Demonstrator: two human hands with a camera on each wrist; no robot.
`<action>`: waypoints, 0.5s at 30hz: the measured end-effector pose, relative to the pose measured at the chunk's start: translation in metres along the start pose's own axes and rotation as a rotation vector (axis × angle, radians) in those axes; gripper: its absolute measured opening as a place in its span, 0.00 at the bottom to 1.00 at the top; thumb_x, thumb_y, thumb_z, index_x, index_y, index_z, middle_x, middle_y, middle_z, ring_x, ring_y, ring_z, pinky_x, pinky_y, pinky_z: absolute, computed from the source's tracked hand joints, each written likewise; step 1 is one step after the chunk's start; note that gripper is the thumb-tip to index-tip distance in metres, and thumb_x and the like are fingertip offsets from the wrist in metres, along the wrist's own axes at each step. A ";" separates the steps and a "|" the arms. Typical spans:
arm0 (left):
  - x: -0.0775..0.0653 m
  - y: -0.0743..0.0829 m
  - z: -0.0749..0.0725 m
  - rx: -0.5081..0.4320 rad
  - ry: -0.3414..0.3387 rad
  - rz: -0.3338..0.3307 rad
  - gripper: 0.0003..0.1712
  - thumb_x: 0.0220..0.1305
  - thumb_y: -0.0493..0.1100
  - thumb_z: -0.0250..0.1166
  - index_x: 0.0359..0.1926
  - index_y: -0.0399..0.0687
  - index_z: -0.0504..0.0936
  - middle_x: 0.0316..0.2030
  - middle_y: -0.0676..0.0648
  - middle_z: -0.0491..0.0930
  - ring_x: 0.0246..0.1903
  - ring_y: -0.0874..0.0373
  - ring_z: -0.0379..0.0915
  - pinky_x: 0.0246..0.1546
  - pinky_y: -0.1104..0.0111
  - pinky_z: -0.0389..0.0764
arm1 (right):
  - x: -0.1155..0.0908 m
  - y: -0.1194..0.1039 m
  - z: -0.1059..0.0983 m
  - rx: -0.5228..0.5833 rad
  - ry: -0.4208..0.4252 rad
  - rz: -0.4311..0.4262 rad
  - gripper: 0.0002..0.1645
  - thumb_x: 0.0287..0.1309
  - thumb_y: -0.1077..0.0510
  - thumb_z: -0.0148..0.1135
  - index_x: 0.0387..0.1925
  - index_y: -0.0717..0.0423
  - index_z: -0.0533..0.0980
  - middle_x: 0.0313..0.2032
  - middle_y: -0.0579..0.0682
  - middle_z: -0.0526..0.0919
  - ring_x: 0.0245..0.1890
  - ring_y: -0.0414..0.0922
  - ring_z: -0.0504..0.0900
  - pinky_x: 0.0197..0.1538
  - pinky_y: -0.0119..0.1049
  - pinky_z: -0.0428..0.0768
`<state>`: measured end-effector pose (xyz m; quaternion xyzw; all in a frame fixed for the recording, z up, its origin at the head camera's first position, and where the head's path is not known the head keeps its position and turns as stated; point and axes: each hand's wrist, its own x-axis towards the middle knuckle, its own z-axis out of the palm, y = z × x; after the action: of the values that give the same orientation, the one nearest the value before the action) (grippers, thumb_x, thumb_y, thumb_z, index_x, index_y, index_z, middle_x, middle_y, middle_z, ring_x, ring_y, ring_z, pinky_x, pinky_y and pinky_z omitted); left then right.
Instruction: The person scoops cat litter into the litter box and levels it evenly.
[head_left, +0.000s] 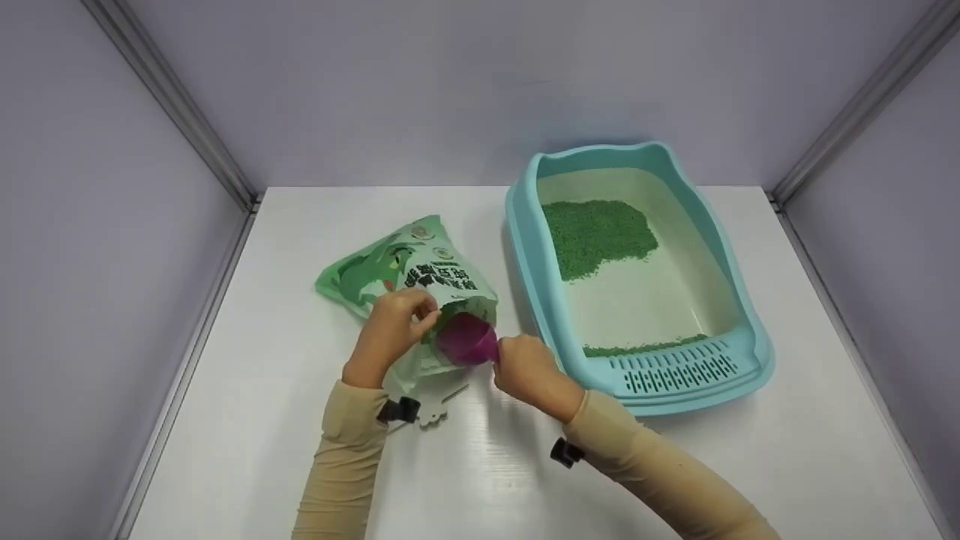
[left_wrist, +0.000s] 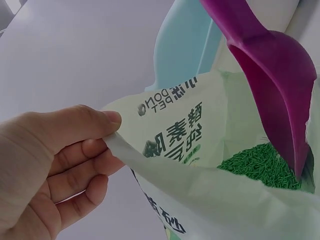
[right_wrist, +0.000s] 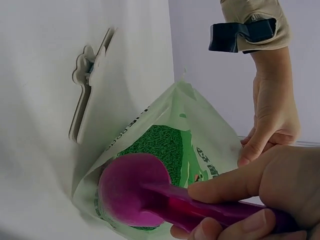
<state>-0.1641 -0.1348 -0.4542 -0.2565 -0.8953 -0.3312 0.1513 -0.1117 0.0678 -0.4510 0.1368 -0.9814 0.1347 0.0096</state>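
Observation:
A green and white bag point(head_left: 450, 274) lies on the table with its mouth held apart, and green pellets point(left_wrist: 260, 165) show inside. My left hand point(head_left: 397, 326) pinches the bag's rim between thumb and fingers. My right hand point(head_left: 531, 373) grips the handle of a purple scoop point(head_left: 466, 339). The scoop's bowl is inside the bag's mouth; in the left wrist view its tip reaches down to the pellets. In the right wrist view the scoop point(right_wrist: 135, 187) covers part of the pellets, and the left hand point(right_wrist: 272, 122) holds the far rim.
Right of the bag stands a light blue litter box point(head_left: 536, 277) with a slotted front ledge. A patch of green pellets point(head_left: 600, 232) lies in its back left, with a thin strip along the front. A pale clip-like piece point(right_wrist: 85, 92) lies on the table near the bag.

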 end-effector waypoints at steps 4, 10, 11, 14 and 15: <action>0.000 0.000 0.000 0.004 0.001 0.004 0.05 0.57 0.32 0.67 0.25 0.39 0.80 0.25 0.43 0.83 0.25 0.53 0.81 0.28 0.66 0.82 | 0.005 -0.006 0.002 0.010 -0.020 0.031 0.09 0.47 0.63 0.63 0.16 0.62 0.76 0.19 0.62 0.82 0.22 0.60 0.83 0.22 0.54 0.80; 0.000 0.000 -0.002 0.002 0.008 0.008 0.06 0.55 0.33 0.68 0.24 0.39 0.80 0.24 0.43 0.82 0.25 0.53 0.80 0.28 0.66 0.81 | 0.014 -0.015 0.011 0.001 -0.018 0.062 0.10 0.48 0.63 0.61 0.16 0.63 0.76 0.22 0.62 0.84 0.24 0.60 0.84 0.23 0.53 0.81; 0.000 0.000 -0.002 0.003 0.010 0.008 0.06 0.55 0.32 0.68 0.24 0.39 0.79 0.23 0.43 0.82 0.25 0.53 0.80 0.28 0.67 0.81 | 0.016 -0.016 0.014 -0.004 -0.007 0.061 0.10 0.48 0.63 0.61 0.16 0.63 0.76 0.22 0.62 0.84 0.24 0.59 0.84 0.23 0.53 0.81; 0.000 0.000 -0.001 -0.007 0.009 0.008 0.06 0.56 0.33 0.68 0.24 0.39 0.80 0.24 0.43 0.82 0.25 0.54 0.80 0.28 0.67 0.82 | 0.021 -0.019 0.024 -0.001 0.038 0.060 0.08 0.48 0.64 0.62 0.18 0.63 0.77 0.22 0.61 0.84 0.24 0.59 0.84 0.24 0.52 0.82; 0.000 -0.001 -0.001 -0.010 0.007 0.008 0.06 0.56 0.33 0.67 0.24 0.39 0.80 0.24 0.43 0.82 0.24 0.54 0.80 0.28 0.67 0.82 | 0.023 -0.019 0.028 0.004 0.055 0.058 0.08 0.48 0.64 0.62 0.19 0.63 0.77 0.22 0.61 0.84 0.24 0.58 0.84 0.24 0.52 0.82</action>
<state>-0.1642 -0.1359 -0.4541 -0.2597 -0.8920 -0.3362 0.1546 -0.1277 0.0365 -0.4718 0.1047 -0.9840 0.1404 0.0323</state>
